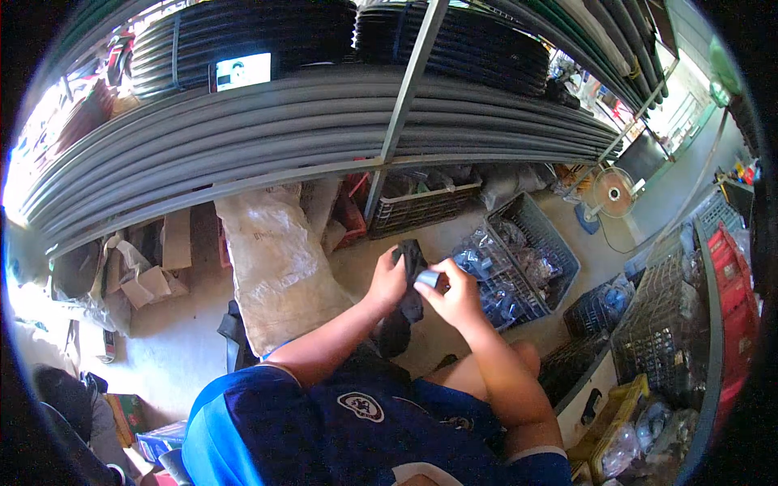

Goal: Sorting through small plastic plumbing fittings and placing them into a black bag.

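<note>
My left hand (388,281) is closed on a dark, crumpled cloth (412,261) in front of my lap. A dark part hangs down below the hand; I cannot tell if it belongs to the same cloth. Between the thumb and fingers of my right hand (459,301) is a short grey pipe fitting (428,279), shaped like a small tube with an open end. The fitting is right beside the cloth; whether they touch is hard to tell. A large beige woven sack (275,259) lies to the left of my hands.
A grey crate (571,243) holding bagged parts stands to the right of my hands. Ahead, long grey pipes (308,121) fill a metal rack (389,154), with a lit phone (243,73) on it. At the right are a fan (613,194) and several more crates. Cardboard boxes (154,283) sit left.
</note>
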A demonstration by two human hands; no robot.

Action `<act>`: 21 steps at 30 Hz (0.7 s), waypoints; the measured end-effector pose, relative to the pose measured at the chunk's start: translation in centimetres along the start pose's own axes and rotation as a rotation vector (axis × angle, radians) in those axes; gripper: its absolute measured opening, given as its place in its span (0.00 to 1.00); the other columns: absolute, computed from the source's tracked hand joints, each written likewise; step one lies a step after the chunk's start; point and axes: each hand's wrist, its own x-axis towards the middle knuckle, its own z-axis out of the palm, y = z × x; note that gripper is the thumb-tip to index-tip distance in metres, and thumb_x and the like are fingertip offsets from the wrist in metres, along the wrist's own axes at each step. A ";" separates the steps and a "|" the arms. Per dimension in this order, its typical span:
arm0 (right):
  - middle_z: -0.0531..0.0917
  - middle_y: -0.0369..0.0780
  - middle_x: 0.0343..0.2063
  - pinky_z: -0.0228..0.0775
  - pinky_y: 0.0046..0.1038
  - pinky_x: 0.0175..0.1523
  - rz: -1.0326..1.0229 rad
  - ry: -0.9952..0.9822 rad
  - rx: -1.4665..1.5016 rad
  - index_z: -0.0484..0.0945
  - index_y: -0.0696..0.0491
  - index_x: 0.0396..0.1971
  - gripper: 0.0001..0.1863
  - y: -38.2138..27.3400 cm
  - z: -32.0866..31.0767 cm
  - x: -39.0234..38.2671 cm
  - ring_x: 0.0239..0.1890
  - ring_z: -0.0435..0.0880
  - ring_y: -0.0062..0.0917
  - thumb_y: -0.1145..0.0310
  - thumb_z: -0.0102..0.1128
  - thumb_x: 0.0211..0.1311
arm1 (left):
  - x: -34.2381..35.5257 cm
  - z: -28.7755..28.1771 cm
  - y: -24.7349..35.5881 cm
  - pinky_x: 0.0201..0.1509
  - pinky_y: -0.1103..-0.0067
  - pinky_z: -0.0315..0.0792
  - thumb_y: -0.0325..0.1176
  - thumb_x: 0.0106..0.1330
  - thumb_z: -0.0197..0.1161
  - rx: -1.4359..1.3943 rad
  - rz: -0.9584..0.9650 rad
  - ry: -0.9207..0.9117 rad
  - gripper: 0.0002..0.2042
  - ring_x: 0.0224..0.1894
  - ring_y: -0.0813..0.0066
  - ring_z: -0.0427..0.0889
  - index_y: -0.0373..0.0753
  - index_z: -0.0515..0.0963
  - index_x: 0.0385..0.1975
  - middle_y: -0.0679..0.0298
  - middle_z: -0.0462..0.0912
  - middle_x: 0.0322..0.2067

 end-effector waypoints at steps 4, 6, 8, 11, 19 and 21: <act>0.83 0.34 0.26 0.73 0.22 0.32 0.130 -0.015 0.028 0.78 0.57 0.37 0.15 0.4 -0.9 1.1 0.27 0.79 0.13 0.71 0.76 0.56 | -0.7 1.5 -0.6 0.45 0.79 0.74 0.33 0.77 0.53 -0.108 0.000 0.005 0.10 0.41 0.79 0.78 0.34 0.75 0.48 0.64 0.81 0.38; 0.83 0.35 0.25 0.73 0.23 0.33 0.032 -0.010 0.071 0.79 0.57 0.38 0.15 0.3 -1.0 1.1 0.27 0.80 0.15 0.71 0.76 0.56 | -1.0 1.5 -0.6 0.42 0.79 0.75 0.34 0.77 0.52 -0.082 -0.034 0.001 0.10 0.38 0.79 0.78 0.35 0.76 0.45 0.65 0.81 0.35; 0.84 0.38 0.28 0.75 0.27 0.37 -0.083 -0.058 0.076 0.79 0.56 0.40 0.15 0.0 -1.1 1.0 0.31 0.85 0.24 0.72 0.75 0.56 | -1.1 1.1 -0.2 0.39 0.79 0.75 0.35 0.77 0.52 -0.058 -0.091 -0.024 0.10 0.35 0.80 0.79 0.36 0.77 0.42 0.67 0.81 0.33; 0.83 0.43 0.37 0.77 0.35 0.45 -0.213 -0.154 -0.041 0.79 0.55 0.42 0.15 -0.6 -1.4 0.7 0.41 0.85 0.39 0.73 0.72 0.56 | -1.0 -0.1 0.9 0.35 0.79 0.75 0.35 0.76 0.51 -0.039 -0.220 -0.118 0.11 0.32 0.79 0.79 0.38 0.77 0.36 0.66 0.82 0.31; 0.81 0.45 0.41 0.79 0.40 0.47 -0.120 -0.240 -0.158 0.77 0.53 0.44 0.15 -2.5 -1.7 -1.4 0.44 0.84 0.44 0.71 0.70 0.58 | -1.7 -0.2 -0.3 0.43 0.76 0.76 0.32 0.74 0.50 0.182 -0.165 -0.103 0.15 0.39 0.75 0.80 0.30 0.80 0.48 0.61 0.84 0.37; 0.82 0.44 0.40 0.79 0.40 0.46 -0.068 -0.228 -0.148 0.76 0.53 0.43 0.15 -2.4 -1.8 -3.0 0.43 0.85 0.43 0.69 0.70 0.59 | -2.6 -0.7 -1.3 0.45 0.76 0.76 0.30 0.73 0.49 0.387 -0.053 -0.069 0.13 0.40 0.74 0.80 0.29 0.79 0.46 0.61 0.84 0.38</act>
